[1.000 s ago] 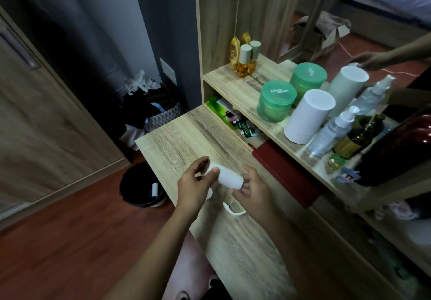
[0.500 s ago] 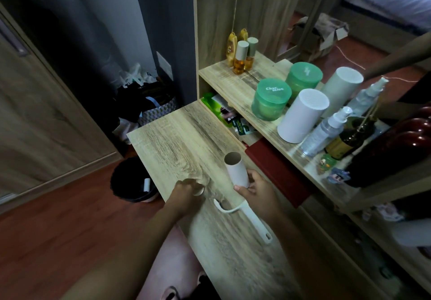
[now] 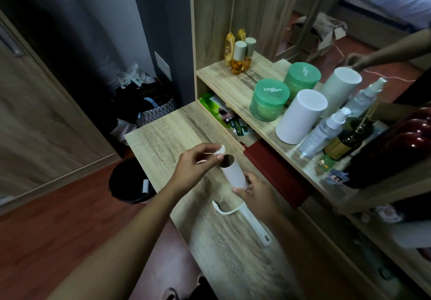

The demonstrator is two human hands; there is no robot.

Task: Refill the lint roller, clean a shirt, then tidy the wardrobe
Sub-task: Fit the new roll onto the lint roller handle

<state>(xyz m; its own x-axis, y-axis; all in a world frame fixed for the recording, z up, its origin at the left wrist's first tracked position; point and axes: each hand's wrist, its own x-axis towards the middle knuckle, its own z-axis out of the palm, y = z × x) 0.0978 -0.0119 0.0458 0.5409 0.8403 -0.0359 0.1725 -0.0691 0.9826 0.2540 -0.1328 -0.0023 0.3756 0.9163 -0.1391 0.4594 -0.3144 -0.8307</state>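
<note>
My right hand [image 3: 256, 192] grips the lower end of a white lint roll [image 3: 233, 174], tilted with its open cardboard core facing up and left. My left hand [image 3: 194, 166] pinches a small white end cap [image 3: 220, 149] just above and left of that opening, not touching the roll. The white lint roller handle [image 3: 247, 216] lies flat on the wooden desk [image 3: 163, 134], below my right hand, its curved arm pointing left.
A black bin [image 3: 130, 183] stands on the floor left of the desk. The shelf [image 3: 228, 85] to the right carries green jars [image 3: 269, 100], white cylinders [image 3: 300, 115], spray bottles and amber bottles. A red book [image 3: 275, 171] sits under the shelf edge. A mirror shows my reflected arm.
My left hand picked the small white cap up from the desk and raised it to the roll's open end. My right hand kept the roll, tilting it slightly.
</note>
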